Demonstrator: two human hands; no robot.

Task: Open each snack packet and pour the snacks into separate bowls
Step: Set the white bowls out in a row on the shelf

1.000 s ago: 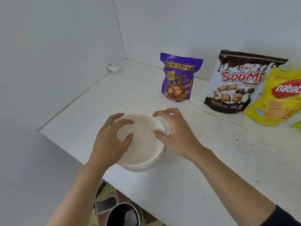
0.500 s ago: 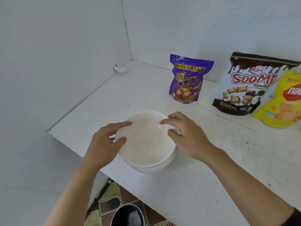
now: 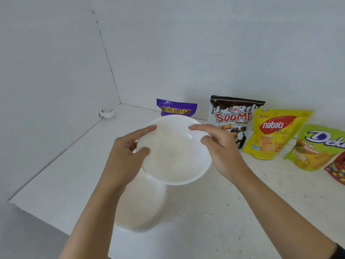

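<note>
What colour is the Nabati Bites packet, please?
The Nabati Bites packet is yellow with a red logo patch bearing white lettering, seen best in the head view.

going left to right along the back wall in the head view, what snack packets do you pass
purple Mum's Bake packet → brown-and-white Soomi packet → yellow Nabati packet → lime-green mini bites packet → red packet, cut off at the right edge

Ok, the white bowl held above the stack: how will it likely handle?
Probably rigid: the white bowl holds its round shape though the left hand and right hand pinch only its rim. Likely light, since a rim pinch alone carries it. Its glossy surface may be slippery, so it could slip onto the stack below.
</note>
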